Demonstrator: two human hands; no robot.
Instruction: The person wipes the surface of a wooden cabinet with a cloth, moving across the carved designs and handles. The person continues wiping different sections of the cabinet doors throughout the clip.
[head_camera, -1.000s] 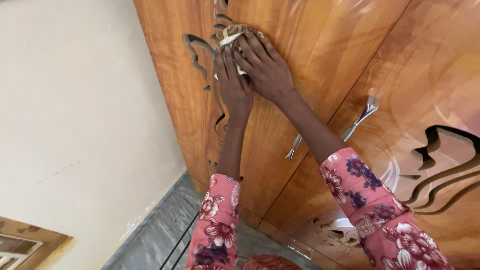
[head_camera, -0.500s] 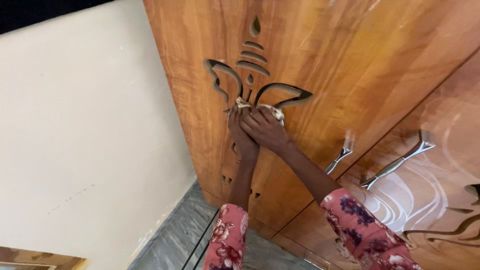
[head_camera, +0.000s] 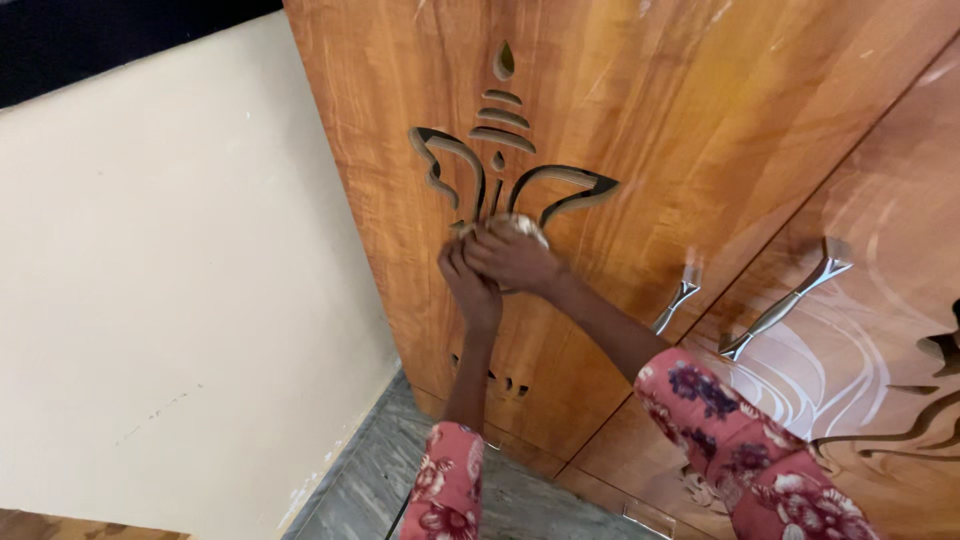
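Both hands have slid lower; right hand (head_camera: 512, 262) and left hand (head_camera: 468, 288) press the pale crumpled cloth (head_camera: 520, 224) beneath the glossy wooden door's (head_camera: 640, 130) carved cutout (head_camera: 500, 170); wiping continues downward.

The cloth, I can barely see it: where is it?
Head view, upper centre: the cloth is under both hands, left hand, right hand, against the door's carved cutout.

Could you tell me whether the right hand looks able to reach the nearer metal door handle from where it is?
Probably yes: the right hand presses a cloth against the wooden door, and bare door surface lies between it and the metal handle.
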